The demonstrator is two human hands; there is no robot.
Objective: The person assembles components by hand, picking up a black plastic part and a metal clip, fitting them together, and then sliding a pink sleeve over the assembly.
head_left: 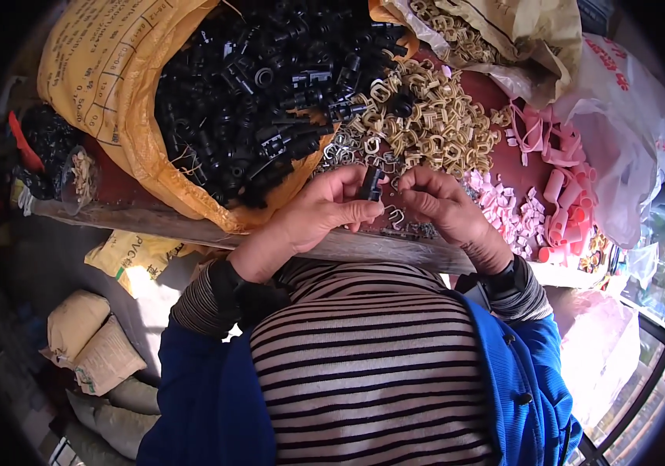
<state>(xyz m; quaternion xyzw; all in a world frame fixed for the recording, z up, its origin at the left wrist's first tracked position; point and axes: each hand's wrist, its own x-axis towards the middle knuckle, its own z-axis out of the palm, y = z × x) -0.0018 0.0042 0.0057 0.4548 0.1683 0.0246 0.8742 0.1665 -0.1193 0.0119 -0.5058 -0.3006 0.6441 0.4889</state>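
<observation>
Black tubular fitting (372, 185) glints between bare hands (315, 211) (449, 211).

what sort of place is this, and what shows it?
Likely a small hand-assembly workshop: an open orange sack of black plastic fittings, heaped beige clips beside it, and the left hand holding a black part.

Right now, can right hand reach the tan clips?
Likely yes: right hand sits just short of the tan clips, nothing visible between; left hand, holding a black fitting, is off left.
</observation>
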